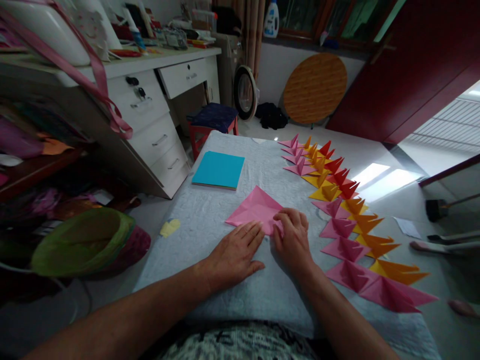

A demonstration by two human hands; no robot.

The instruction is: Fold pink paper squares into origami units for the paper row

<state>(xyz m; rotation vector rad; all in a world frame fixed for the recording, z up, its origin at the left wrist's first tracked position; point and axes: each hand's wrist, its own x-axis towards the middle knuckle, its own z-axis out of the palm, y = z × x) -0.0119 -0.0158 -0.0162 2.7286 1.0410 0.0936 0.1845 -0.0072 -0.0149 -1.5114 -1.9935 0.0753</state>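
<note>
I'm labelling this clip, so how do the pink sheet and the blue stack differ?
The left hand and right hand touch the pink sheet; neither touches the blue stack. The pink sheet is creased; the blue stack looks smooth on top. Both lie on the cloth.

The scene is rather dim, with pale light entering from the right, strongest at the bright doorway (450,122). White glare patches the glossy pale floor (388,182) at centre right. The bench draped in light blue-grey cloth (258,160) is softly, fairly evenly lit, with a faint shadow just left of the right hand (292,235). Around the round green mesh basket (80,240), the lower left sinks into gloom. Wide-angle distortion stretches the forearms (131,310) toward the bottom corners; small details at upper left look soft.
</note>
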